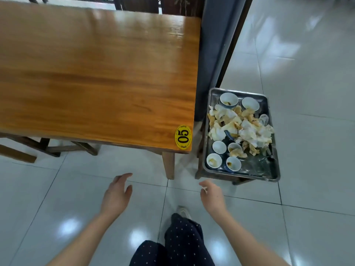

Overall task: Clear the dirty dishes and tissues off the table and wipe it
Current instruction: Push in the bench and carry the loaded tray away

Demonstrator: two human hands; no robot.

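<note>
tray (269, 174) of dirty bowls (228, 99) and crumpled tissues (242, 127) sits on a stool (198, 169), ahead of the right fingertips (202, 183) and a little to their right. its long axis runs away from them, just beside the table (96, 73) end. table's length runs leftward, ahead of the left fingers (124, 176), 05 sticker (183, 137) on the corner nearest them. left hand (117, 192) hangs loose, fingers spread, touching nothing. right hand (212, 195) has its fingers curled, pinching a tiny pale scrap (204, 189).
</note>
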